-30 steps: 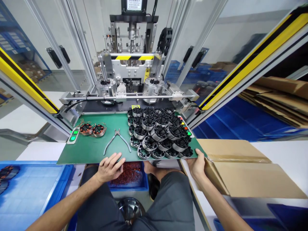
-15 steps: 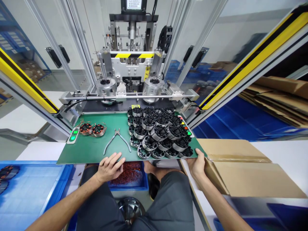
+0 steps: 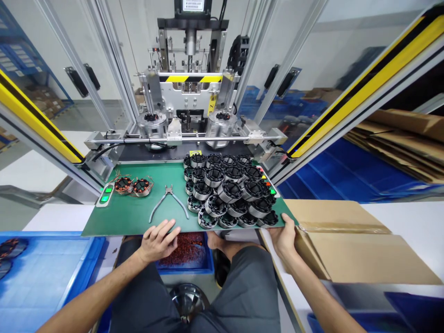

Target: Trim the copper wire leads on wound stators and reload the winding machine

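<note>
My left hand [image 3: 160, 241] rests on the front edge of the green work board [image 3: 114, 217], its fingers apart and holding nothing. Just beyond its fingertips lie grey-handled cutting pliers [image 3: 169, 190] with their handles spread. At the board's right front corner, my right hand [image 3: 285, 236] grips the edge; part of it is hidden below. Beside it stand stacked rows of black-and-silver stator cores [image 3: 231, 191], without wire. Two stators wound with copper wire [image 3: 141, 187] lie at the board's left, loose wire ends sticking out.
Behind the board stands a machine with two metal cylinders [image 3: 222, 126], a dark stator in each, and a crossbar [image 3: 194, 138] in front. Lit green buttons [image 3: 106, 195] are at the board's left. A cardboard box [image 3: 367, 256] is at right, a blue tray [image 3: 45, 273] at left.
</note>
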Demonstrator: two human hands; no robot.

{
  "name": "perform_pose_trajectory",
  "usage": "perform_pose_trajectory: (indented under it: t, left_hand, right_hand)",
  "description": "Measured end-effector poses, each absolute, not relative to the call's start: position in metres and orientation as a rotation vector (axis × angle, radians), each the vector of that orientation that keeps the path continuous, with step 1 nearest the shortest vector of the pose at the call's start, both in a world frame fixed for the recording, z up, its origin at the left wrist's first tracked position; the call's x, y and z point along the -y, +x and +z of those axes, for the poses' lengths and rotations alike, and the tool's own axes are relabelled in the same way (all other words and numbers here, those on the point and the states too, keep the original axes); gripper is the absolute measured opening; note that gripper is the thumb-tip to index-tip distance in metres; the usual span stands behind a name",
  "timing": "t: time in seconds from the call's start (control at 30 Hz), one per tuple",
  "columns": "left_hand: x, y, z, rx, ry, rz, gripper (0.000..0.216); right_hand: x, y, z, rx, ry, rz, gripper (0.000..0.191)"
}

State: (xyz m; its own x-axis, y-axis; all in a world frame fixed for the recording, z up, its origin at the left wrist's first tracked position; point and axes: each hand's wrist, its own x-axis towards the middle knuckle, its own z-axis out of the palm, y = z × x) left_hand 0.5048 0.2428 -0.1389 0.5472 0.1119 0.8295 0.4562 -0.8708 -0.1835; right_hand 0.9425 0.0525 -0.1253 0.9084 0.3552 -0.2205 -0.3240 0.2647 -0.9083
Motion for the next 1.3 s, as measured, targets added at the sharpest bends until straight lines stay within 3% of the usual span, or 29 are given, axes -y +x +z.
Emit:
perform_pose_trajectory:
  t: [0.17,0.47,0.67,0.87,1.3]
  left_hand:
    - [-0.2431,0.5035,-0.1415,0.476,-2.416,-1.239,0.059]
    - [-0.2439,0.5026,-0.1426,0.465,-2.411,-1.228,0.067]
    - [-0.2436,0.5031,-0.1412,0.467,-2.412,-1.237,0.053]
    - [-0.2437,0.5027,-0.1417,0.463,-2.407,-1.229,0.063]
    - [-0.2431,0.5037,-0.1397,0.471,-2.399,-1.234,0.053]
  right_hand:
    - [-0.0514,0.9427,-0.1265,0.036,-1.214,0.471,0.059]
    - [-0.0521,0.9438,-0.1271,0.029,-1.223,0.460,0.057]
    - [-0.0518,0.9428,-0.1265,0.037,-1.247,0.459,0.056]
    - [-0.0527,0.9426,-0.1266,0.021,-1.223,0.451,0.059]
    - [-0.0526,0.9432,-0.1278,0.037,-1.236,0.446,0.057]
